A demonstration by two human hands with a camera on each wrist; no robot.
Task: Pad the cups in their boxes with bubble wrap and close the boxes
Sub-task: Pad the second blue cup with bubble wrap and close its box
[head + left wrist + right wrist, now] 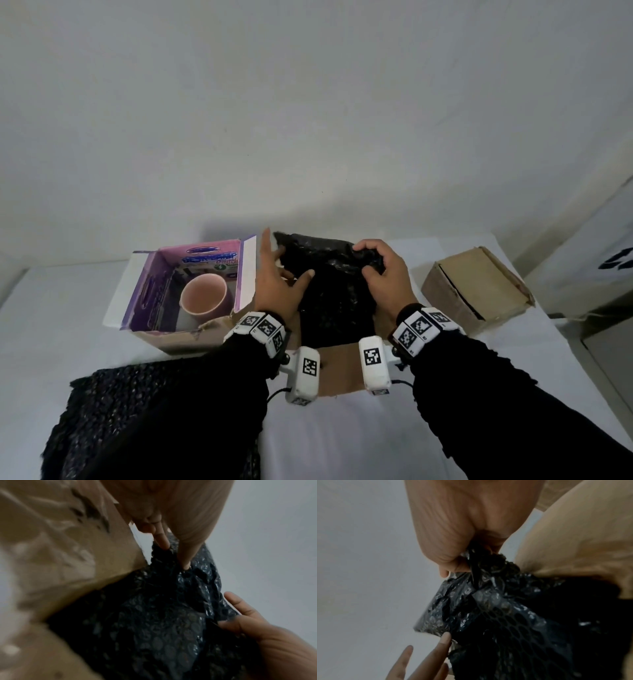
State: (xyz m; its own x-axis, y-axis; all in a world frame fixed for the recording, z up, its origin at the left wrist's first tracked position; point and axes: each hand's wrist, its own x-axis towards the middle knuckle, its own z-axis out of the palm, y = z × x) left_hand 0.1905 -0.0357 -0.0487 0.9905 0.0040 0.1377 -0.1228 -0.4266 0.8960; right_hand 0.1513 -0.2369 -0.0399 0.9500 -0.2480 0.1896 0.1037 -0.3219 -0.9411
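A sheet of black bubble wrap [330,294] fills the open brown middle box [339,368] and hides whatever is inside. My right hand [375,265] grips a bunched far corner of the wrap [488,588] in its curled fingers [453,563]. My left hand [282,272] lies at the wrap's left edge, its fingers [186,559] straight and poking into it. To the left, a pink cup [203,301] stands uncovered in an open purple-lined box [150,291].
A closed brown box [476,291] sits at the right on the white table [342,438]. A second sheet of black bubble wrap [144,407] lies at the front left, partly under my left sleeve. A wall rises close behind the boxes.
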